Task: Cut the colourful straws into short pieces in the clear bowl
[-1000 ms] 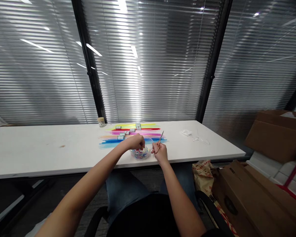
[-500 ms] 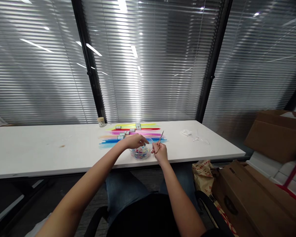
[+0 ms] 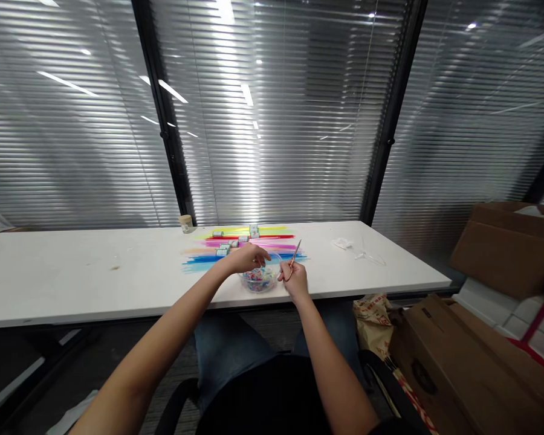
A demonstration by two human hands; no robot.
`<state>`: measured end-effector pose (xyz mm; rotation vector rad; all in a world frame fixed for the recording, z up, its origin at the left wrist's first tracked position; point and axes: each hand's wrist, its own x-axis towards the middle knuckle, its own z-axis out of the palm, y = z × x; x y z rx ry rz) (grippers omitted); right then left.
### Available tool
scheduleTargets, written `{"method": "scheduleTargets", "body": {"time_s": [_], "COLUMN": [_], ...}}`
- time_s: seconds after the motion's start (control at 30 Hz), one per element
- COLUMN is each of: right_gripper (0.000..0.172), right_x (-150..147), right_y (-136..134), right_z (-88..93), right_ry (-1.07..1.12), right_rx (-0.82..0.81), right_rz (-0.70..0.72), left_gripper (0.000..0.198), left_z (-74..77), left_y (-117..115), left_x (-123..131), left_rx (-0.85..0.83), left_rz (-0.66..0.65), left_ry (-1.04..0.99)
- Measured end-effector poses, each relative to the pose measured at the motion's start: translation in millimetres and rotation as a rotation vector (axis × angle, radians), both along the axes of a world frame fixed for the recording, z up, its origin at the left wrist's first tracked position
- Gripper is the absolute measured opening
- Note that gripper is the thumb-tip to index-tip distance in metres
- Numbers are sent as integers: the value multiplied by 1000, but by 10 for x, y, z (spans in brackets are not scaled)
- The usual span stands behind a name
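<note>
A clear round bowl [image 3: 258, 281] of small multicoloured pieces stands near the table's front edge. Over its back left rim is my left hand [image 3: 248, 258], fingers bent and pointing right; whether they pinch anything is too small to tell. My right hand [image 3: 294, 280], just right of the bowl, is closed round a pair of scissors [image 3: 295, 252] whose blades point up and away. A thin pale strand arches between the two hands. Behind them lie bundles of coloured sticks: blue [image 3: 199, 260], pink [image 3: 276, 246], red [image 3: 281, 236] and yellow [image 3: 274, 229], some with paper labels.
On the white table [image 3: 72, 272], a small lidded jar [image 3: 185, 224] stands at the back. White crumpled material [image 3: 343, 243] and thin clear strands [image 3: 367, 257] lie on the right. Cardboard boxes [image 3: 471, 356] and a printed paper bag [image 3: 374, 323] are right of the chair.
My left hand has shifted slightly left and up from the bowl, uncovering more of its contents. My right hand and the scissors have hardly moved.
</note>
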<state>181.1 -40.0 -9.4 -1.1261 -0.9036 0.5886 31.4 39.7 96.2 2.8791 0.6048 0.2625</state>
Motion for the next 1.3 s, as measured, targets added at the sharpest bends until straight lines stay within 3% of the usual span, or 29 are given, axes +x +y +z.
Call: {"method": "scheduleTargets", "body": {"time_s": [0.53,1.1,1.3], "right_gripper": [25,26,25], "right_x": [-2,-5,-7], "right_y": [-17,-21,-41], "right_z": [18,17,32], "right_ry": [-4,13,5], "right_rx": [-9,0,-4], "right_rz": [-2,11,8], "left_gripper": [51,37,34], "left_z": [47,-6,-13], "left_y": [-83,-37,-33], "left_x": [-6,-13,-15], "left_rx": [27,60,47], "left_rz": [25,60,7], "left_ry": [4,25,6]}}
